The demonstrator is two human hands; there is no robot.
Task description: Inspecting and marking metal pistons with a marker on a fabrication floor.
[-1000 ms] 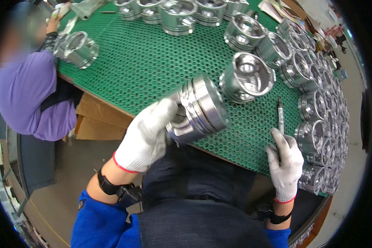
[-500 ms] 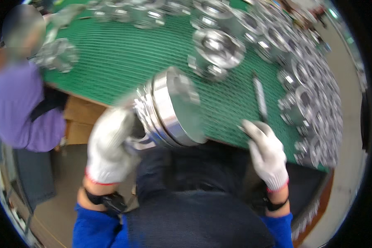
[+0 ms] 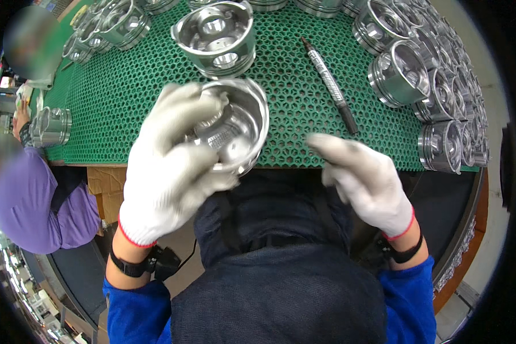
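Note:
My left hand (image 3: 165, 166), in a white knit glove, grips a silvery metal piston (image 3: 257, 123) by its rim and side. The piston's hollow underside faces up toward me, above the front edge of the table. My right hand (image 3: 368, 182), gloved too and a little blurred, hovers at that edge with its fingers stretched out and holds nothing. A black-and-white marker pen (image 3: 330, 83) lies just beyond it on the green mat. Another piston (image 3: 217, 43) stands on the mat behind the held one, hollow side up.
Rows of pistons (image 3: 400, 73) crowd the right side of the green perforated mat (image 3: 295, 129), with more at the far left. A person in a purple sleeve (image 3: 43, 200) works at the left, a hand beside another piston (image 3: 53, 126).
The held piston has turned from lying sideways to showing its hollow underside. My right hand remains near the table edge with its fingers stretched. The view has shifted.

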